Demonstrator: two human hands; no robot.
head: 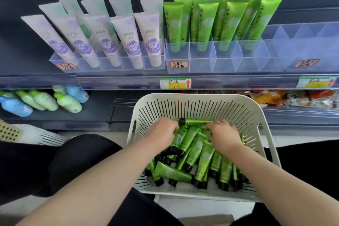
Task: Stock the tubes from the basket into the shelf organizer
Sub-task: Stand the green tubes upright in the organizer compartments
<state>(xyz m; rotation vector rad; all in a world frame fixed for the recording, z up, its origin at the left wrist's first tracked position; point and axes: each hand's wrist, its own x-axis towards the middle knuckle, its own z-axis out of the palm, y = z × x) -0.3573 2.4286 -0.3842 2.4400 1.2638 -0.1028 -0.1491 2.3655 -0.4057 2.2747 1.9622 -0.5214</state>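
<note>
Basket: a white slatted plastic basket [198, 96] sits low in front of the shelving, between the person's dark-clad knees.
Task items: glossy green squeeze tubes with black caps [205, 159] lie heaped in the basket, most with caps towards the person. One green tube [196, 121] lies crosswise at the far end of the heap.
Left hand: the left hand [161, 132] is inside the basket, palm down on the far left of the heap, fingers curled down among the tubes.
Left grip: fingertips hidden; cannot tell whether it has closed on a tube.
Right hand: the right hand [226, 136] is palm down on the far right of the heap, fingers curled towards the crosswise tube.
Right grip: cannot tell, for the same reason.
Organizer: a clear plastic shelf organizer with square compartments [203, 57] stands on the shelf above the basket, with a red-bordered label [178, 64] on its front.
Stocked items: matching green tubes [229, 20] stand cap-down in it, leaning back.
Adjacent stock: pale lilac tubes [128, 38] fill the organizer to the left.
Shelf edge: a green and yellow price tag [175, 83].
Lower shelf: blue and green bottles [67, 101] lie at left.
</note>
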